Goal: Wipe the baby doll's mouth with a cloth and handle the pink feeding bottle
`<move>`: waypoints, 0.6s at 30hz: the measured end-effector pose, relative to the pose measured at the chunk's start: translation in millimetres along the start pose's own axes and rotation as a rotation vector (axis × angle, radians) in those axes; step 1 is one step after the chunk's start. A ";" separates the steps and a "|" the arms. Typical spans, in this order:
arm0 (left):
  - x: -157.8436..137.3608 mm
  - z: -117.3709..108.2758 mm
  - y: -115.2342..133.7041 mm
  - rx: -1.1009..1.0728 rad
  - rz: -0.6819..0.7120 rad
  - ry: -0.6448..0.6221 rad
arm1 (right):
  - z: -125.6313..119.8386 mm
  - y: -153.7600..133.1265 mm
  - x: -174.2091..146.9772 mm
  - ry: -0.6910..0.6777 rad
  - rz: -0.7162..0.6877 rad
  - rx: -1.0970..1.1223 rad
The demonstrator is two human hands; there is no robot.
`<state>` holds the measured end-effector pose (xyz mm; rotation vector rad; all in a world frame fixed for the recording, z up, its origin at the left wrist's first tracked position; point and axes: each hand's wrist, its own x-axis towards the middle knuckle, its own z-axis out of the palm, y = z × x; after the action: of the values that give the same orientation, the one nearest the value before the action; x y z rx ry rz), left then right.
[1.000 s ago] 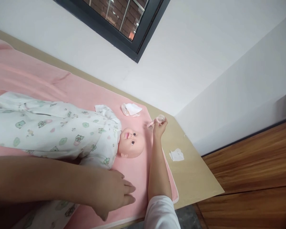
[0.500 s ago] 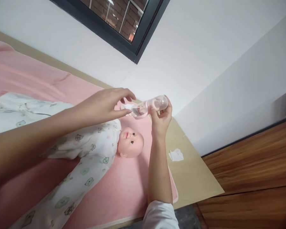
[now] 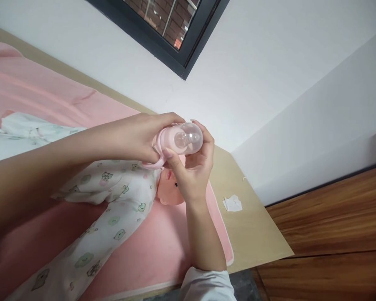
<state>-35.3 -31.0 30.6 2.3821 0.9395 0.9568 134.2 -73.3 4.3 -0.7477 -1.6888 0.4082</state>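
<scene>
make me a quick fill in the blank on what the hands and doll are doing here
1. Both hands, left hand and right hand, grip a pink baby ____.
2. The doll lies on a ____ blanket.
3. A folded white cloth lies on the bare ____ board.

Missing words: bottle; pink; wooden

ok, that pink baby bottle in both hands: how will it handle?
The baby bottle looks like smooth hard plastic, so probably stiff and a bit slippery. Its clear domed cap is round, so it would likely roll if laid down. It seems light: fingertips of both hands hold it.
</scene>
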 end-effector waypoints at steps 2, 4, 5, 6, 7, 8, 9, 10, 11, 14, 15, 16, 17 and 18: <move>-0.7 -0.7 -0.5 0.054 -0.011 0.031 | -2.2 -1.6 0.4 -0.008 -0.011 -0.020; -1.1 -1.5 -0.3 0.131 -0.005 0.035 | -5.8 -2.5 1.0 -0.008 -0.024 -0.057; -0.9 -1.9 -0.1 0.168 0.005 0.027 | -7.9 -2.6 1.4 -0.011 -0.026 -0.076; -0.6 -2.3 0.1 0.199 0.011 0.014 | -9.9 -2.3 1.7 -0.021 -0.021 -0.091; -0.1 -2.7 0.3 0.222 0.014 -0.001 | -11.8 -1.9 2.0 -0.033 -0.011 -0.102; 0.6 -2.9 0.4 0.235 0.015 -0.011 | -13.5 -1.5 2.3 -0.045 0.005 -0.108; 1.4 -3.1 0.5 0.242 0.014 -0.012 | -15.0 -1.2 2.6 -0.056 0.024 -0.110; 2.1 -3.2 0.4 0.247 0.010 -0.009 | -16.1 -1.2 2.9 -0.062 0.042 -0.110; 2.7 -3.2 0.2 0.255 0.006 -0.008 | -17.0 -1.5 3.1 -0.066 0.058 -0.109; 3.5 -2.9 -0.7 0.283 -0.006 -0.006 | -18.4 -3.4 3.5 -0.074 0.084 -0.117; 3.5 -2.8 -1.3 0.292 -0.007 -0.008 | -18.8 -4.0 3.6 -0.079 0.085 -0.123; 3.4 -2.6 -1.9 0.298 -0.002 -0.007 | -19.2 -4.5 3.6 -0.087 0.081 -0.131; 3.3 -2.5 -2.6 0.303 0.008 -0.006 | -19.7 -4.7 3.6 -0.096 0.077 -0.139; 3.1 -2.4 -3.4 0.307 0.016 -0.006 | -20.2 -4.7 3.6 -0.105 0.072 -0.144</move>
<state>-36.7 -26.2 31.7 2.6451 1.1372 0.8619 152.0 -76.8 15.1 -0.9084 -1.8075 0.3843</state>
